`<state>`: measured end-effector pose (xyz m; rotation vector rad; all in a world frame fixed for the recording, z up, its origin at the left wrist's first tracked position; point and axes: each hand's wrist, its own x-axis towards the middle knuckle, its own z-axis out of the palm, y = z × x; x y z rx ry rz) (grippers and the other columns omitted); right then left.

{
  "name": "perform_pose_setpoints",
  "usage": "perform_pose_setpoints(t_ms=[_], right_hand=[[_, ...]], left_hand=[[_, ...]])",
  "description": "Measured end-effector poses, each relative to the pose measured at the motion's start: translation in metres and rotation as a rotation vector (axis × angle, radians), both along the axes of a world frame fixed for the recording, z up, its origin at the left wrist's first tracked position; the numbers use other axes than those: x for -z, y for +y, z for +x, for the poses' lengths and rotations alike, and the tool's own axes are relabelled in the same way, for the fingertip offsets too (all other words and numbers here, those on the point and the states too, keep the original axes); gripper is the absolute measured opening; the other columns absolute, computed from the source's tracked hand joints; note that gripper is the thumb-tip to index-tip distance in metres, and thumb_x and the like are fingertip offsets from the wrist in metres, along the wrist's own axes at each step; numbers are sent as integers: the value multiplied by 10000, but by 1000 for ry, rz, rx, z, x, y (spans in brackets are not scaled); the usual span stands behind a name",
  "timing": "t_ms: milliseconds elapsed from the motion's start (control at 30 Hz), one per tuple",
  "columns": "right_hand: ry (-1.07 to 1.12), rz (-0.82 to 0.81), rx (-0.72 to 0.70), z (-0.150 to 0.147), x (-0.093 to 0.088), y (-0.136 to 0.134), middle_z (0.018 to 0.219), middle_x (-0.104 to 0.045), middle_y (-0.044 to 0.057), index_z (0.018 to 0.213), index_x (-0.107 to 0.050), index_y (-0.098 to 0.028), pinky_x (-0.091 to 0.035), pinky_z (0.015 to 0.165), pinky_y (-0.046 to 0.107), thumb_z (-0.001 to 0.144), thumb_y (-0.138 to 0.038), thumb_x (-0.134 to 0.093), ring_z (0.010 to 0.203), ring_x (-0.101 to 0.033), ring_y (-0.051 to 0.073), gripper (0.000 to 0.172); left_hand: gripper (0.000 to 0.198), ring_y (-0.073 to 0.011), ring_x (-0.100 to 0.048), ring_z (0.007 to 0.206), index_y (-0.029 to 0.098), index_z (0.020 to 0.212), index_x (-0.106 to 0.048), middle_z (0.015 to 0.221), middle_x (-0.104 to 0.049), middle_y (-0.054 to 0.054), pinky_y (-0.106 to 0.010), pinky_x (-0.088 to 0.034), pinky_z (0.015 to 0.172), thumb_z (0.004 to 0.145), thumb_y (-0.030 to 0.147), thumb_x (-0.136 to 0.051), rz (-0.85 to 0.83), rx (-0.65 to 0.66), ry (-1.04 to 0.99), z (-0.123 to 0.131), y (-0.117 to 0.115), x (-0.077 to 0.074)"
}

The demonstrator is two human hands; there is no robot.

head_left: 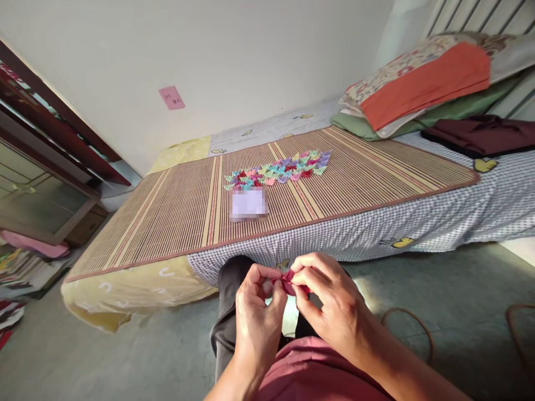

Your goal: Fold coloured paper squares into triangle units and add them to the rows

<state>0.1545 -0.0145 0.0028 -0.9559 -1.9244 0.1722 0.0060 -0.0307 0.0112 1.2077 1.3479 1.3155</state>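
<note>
A small piece of folded red paper [288, 282] is held above my lap, pinched between both hands. My left hand [259, 303] grips its left side between thumb and fingers. On the other side, my right hand [330, 289] closes on it with thumb and fingertips, which cover part of the paper. Beyond my knees, rows of folded paper pieces [284, 170] in many colours lie on a striped bamboo mat [175, 223]. Just in front of those rows is a pale, blurred rectangle [248, 204], whose content I cannot make out.
The mat covers a bed with a checked sheet [368, 236]. Pillows and an orange cloth [430, 83] are stacked at the right, near a dark folded cloth [480, 135]. A glass-fronted cabinet [33, 184] and piled papers [29, 270] stand left. A cable [412, 317] loops on the floor.
</note>
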Motion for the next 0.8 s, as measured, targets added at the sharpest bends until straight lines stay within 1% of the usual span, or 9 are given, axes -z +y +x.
perform_pose_setpoints(t_ms=[100,167,333,433,567,633,700,800], right_hand=[[15,1,-8,1,0,-1,963,-641,69,875,-562,-203,-520,769,381,953,7,-550,845,-618,224,225],[18,-6,-11,2,-1,-1,965,-638,70,875,-585,-198,-518,768,379,964,-2,-560,846,-616,222,216],[-18,-6,-13,4,-6,-1,928,-624,67,871,-616,-182,-510,747,380,989,-23,-546,824,-599,220,210],[-27,-17,-17,4,-8,-2,928,-629,71,884,-624,-177,-514,751,386,991,-23,-541,823,-601,222,205],[-19,-30,-31,3,-8,-3,919,-629,61,858,-612,-190,-519,761,386,990,-23,-549,820,-606,219,222],[21,-52,-41,4,-8,-3,932,-635,58,880,-605,-197,-525,772,385,978,-19,-567,843,-618,223,206],[55,-97,-44,5,-10,-3,956,-645,59,930,-605,-200,-534,788,389,954,-14,-598,879,-632,232,188],[39,-175,-49,6,-12,-4,972,-652,61,942,-613,-202,-545,790,385,902,23,-621,902,-640,238,229]], left_hand=[[80,-158,-673,701,174,869,-659,751,-724,-24,-247,-544,682,892,244,-691,-4,46,-59,-1,1,-2],[110,-159,-683,721,169,876,-665,762,-738,-32,-244,-545,700,908,271,-691,-9,69,-59,-2,1,-3],[139,-167,-703,744,165,903,-683,786,-761,-43,-247,-540,723,952,287,-637,-2,74,-25,-4,-1,-3],[145,-161,-684,745,167,901,-697,793,-753,-38,-244,-527,719,963,275,-622,-2,77,-8,-5,-1,-1],[103,-134,-630,715,173,930,-702,729,-700,1,-221,-503,700,948,270,-673,-49,105,-50,-6,-1,1],[104,-123,-613,701,172,926,-700,727,-693,7,-207,-493,678,928,276,-708,-70,109,-86,-7,-1,1],[113,-117,-618,701,170,910,-696,754,-709,-1,-201,-493,668,910,277,-733,-80,113,-126,-7,-1,0],[124,-121,-643,713,164,897,-689,782,-723,-12,-206,-506,680,881,264,-761,-98,117,-176,-6,1,0]])
